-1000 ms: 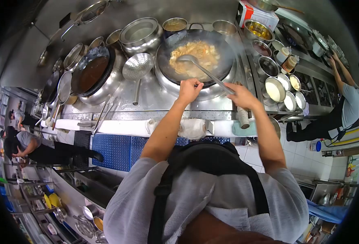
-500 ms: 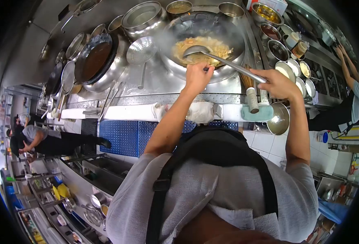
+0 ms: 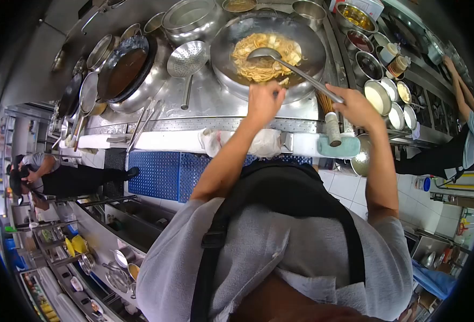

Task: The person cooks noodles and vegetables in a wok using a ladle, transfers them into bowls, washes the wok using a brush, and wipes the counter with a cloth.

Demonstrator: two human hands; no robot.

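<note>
My left hand (image 3: 265, 102) is closed at the near rim of the large dark wok (image 3: 221, 43), whose near handle it covers. Noodles with pale pieces (image 3: 258, 67) lie in the wok. My right hand (image 3: 356, 107) grips the handle end of a long metal ladle (image 3: 307, 77). The ladle's bowl rests over the noodles, near the middle of the wok. To the left of the wok, a perforated strainer (image 3: 187, 60) lies on the steel counter. A bamboo brush with a wrapped handle (image 3: 332, 129) stands beside my right hand.
A second wok with brown liquid (image 3: 123, 75) sits at the left. Several bowls, including one of white contents (image 3: 376, 97), and squeeze bottles (image 3: 398, 65) line the right. A folded white cloth (image 3: 167, 141) lies along the front edge. One person (image 3: 60, 174) stands left, another (image 3: 457, 123) right.
The noodles have shifted and spread in the wok, and the steam has thinned. The ladle bowl moved up and leftward across the view between frames. Both hands keep their grips.
</note>
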